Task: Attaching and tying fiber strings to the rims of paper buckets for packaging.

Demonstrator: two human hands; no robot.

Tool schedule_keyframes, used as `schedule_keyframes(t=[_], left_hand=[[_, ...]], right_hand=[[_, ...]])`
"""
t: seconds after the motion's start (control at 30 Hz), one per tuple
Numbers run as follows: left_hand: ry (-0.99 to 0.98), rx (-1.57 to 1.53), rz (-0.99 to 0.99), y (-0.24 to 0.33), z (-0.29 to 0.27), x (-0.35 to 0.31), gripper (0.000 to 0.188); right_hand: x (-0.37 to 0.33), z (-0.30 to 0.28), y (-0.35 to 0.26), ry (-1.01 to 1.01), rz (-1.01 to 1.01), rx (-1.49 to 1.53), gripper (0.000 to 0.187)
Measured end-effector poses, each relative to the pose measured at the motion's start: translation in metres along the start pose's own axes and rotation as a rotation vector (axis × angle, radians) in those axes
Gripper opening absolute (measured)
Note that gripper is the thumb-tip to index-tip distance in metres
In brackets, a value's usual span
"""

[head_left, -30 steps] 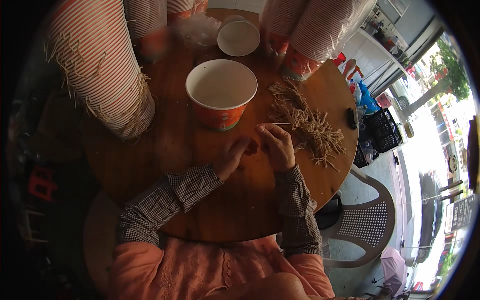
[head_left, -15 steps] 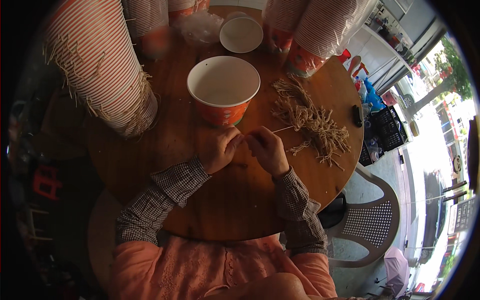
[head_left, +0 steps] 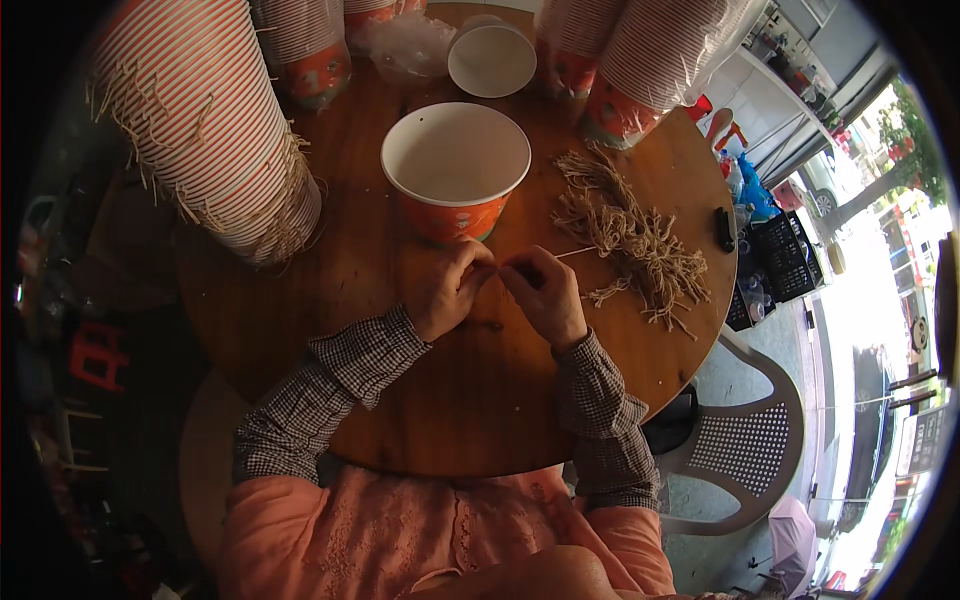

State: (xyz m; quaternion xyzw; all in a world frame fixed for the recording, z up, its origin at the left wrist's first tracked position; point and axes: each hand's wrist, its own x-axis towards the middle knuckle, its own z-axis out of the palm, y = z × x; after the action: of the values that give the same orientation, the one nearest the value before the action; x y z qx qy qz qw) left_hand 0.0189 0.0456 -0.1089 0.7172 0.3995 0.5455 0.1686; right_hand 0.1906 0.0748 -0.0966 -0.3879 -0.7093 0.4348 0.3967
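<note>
My left hand (head_left: 455, 288) and my right hand (head_left: 549, 294) meet at the fingertips, just on the near side of an orange paper tub (head_left: 452, 216) with a white inside. Both are closed in a pinch. A thin strand of twine (head_left: 576, 252) leads from my right hand toward a tangled heap of tan twine (head_left: 640, 245) on the right. Whatever lies between the fingertips is too small to make out. The tub stands upright and looks empty apart from a dark speck on its inner wall.
A tall leaning stack of paper tubs (head_left: 205, 120), hung with twine ends, rises at the left of the round wooden table (head_left: 430, 410). Plastic-wrapped stacks (head_left: 650, 75) and another white tub (head_left: 492, 62) stand at the back. A plastic chair (head_left: 740, 445) is at the right.
The whole view has shifted slightly. My hands stay together near the tub, and their fingers have moved a little; the right hand's fingers are more arched.
</note>
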Motion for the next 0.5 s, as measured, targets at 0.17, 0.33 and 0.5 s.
schedule_keyframes(t=[0.17,0.33,0.5], left_hand=[[0.010,0.075,0.085,-0.004,-0.003,-0.001,0.011],[0.017,0.177,0.140,0.001,-0.002,0.003,0.011],[0.025,0.197,0.138,0.008,-0.007,0.004,0.014]], right_hand=[[0.002,-0.001,0.000,-0.014,0.040,0.046,0.015],[0.002,-0.006,0.003,-0.028,0.046,0.019,0.016],[0.002,-0.003,-0.012,-0.024,0.115,0.216,0.015]])
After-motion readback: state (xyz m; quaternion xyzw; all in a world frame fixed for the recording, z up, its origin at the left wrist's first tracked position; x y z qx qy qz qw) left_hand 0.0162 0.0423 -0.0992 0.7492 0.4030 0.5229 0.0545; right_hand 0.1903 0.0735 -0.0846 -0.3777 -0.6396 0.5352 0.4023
